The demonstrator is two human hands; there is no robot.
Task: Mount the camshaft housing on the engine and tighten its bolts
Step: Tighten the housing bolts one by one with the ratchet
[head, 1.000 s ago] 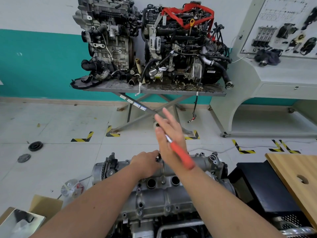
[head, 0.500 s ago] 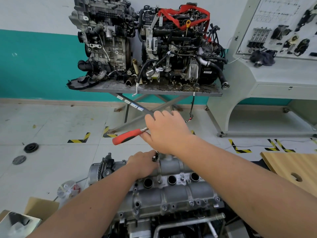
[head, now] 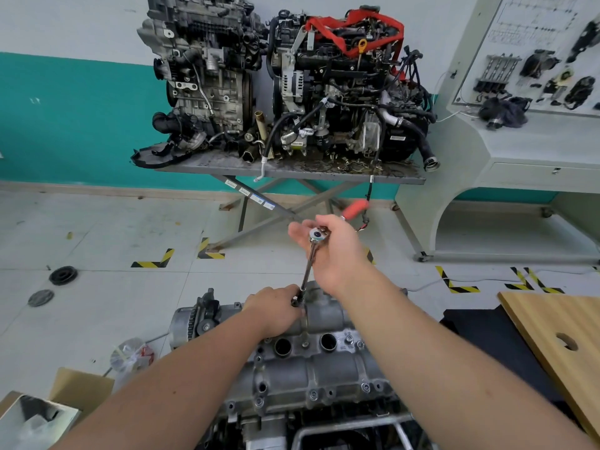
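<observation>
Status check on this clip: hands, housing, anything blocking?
Right hand grips ratchet head; left hand pinches extension at the bolt. Camshaft housing seated on engine. Nothing blocking.

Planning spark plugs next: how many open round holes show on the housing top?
2: one hole beside the left hand, another hole further right. The arms may hide more.

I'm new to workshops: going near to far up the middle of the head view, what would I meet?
Camshaft housing → left hand at the extension's base → right hand holding the ratchet → metal table → two engines against the wall.
</observation>
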